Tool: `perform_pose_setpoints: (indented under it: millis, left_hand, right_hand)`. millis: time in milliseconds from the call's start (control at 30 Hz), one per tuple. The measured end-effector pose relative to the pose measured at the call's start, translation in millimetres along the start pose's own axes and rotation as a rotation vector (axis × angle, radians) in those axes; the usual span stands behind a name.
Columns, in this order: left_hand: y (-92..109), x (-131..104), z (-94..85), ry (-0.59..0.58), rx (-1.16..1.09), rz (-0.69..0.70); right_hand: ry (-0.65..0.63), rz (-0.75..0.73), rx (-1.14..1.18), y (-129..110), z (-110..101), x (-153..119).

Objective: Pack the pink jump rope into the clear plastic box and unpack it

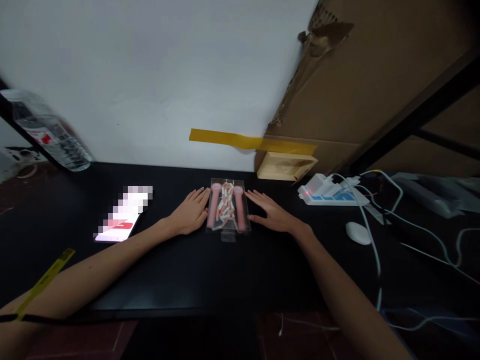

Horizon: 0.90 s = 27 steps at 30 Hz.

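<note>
A clear plastic package (228, 236) lies on the black table (180, 285) in front of me. Inside it is a jump rope (226, 202) with two pink handles and pink and white beads bunched between them. My left hand (191, 212) rests flat on the table along the package's left side, its fingertips at the edge. On the other side my right hand (270, 212) lies flat too, fingers outstretched and tips by the package's right edge. Neither hand grips anything. A small clear flap sticks out at the near end of the package.
To the left are a lit phone (122, 217) and a leaning water bottle (56, 135). A shallow wooden box (279, 167) stands at the back wall. Rightward are a power strip (330, 197) with plugged-in chargers, a white earbud-type case (358, 233) and loose cables (420, 230).
</note>
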<state>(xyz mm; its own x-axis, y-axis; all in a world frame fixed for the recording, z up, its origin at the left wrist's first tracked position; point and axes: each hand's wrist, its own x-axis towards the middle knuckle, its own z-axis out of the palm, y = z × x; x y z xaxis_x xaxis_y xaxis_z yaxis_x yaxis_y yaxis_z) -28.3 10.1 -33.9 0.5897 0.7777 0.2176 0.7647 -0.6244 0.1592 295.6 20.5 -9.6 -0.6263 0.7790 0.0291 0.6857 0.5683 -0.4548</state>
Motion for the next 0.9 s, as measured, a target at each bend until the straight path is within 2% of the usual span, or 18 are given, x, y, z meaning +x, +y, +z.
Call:
perform_pose_setpoints:
  millis: [433,900]
  left_hand:
    - [-1.7,-0.4,-0.4,-0.012,-0.008,0.015]
    - [0.4,-0.5,-10.2,-0.12,0.029,0.037]
  right_hand:
    - [0.008,-0.001,-0.008,0.1,-0.8,0.2]
    - [0.011,0.07,-0.086,13.7,1.4,-2.1]
